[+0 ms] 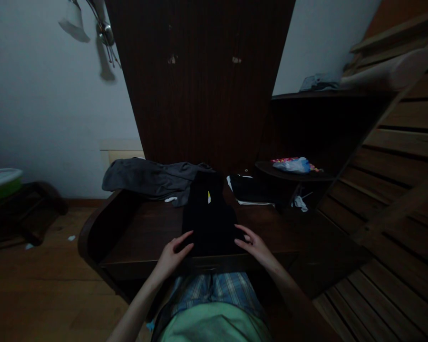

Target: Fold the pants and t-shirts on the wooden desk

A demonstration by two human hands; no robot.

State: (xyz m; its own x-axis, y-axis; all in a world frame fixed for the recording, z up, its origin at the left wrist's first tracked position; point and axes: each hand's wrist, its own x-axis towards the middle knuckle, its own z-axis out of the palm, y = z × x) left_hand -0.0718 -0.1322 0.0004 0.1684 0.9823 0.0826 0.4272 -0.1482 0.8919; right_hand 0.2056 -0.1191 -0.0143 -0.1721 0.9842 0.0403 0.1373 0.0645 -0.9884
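A black piece of clothing lies flattened on the dark wooden dresser top, with a small yellow and white mark near its upper middle. My left hand is at its lower left edge, thumb and fingers apart. At the opposite edge, my right hand also has its fingers spread, touching the cloth lightly. Dim light hides the garment's folds, so its exact kind is unclear. Behind it, a dark grey garment is draped across the back and left armrest of the dresser.
A folded black cloth with white edges lies at the back right. Beside it, a small shelf bears a blue-and-white plastic bag. Wooden slats stand close on the right. A wall lamp hangs upper left.
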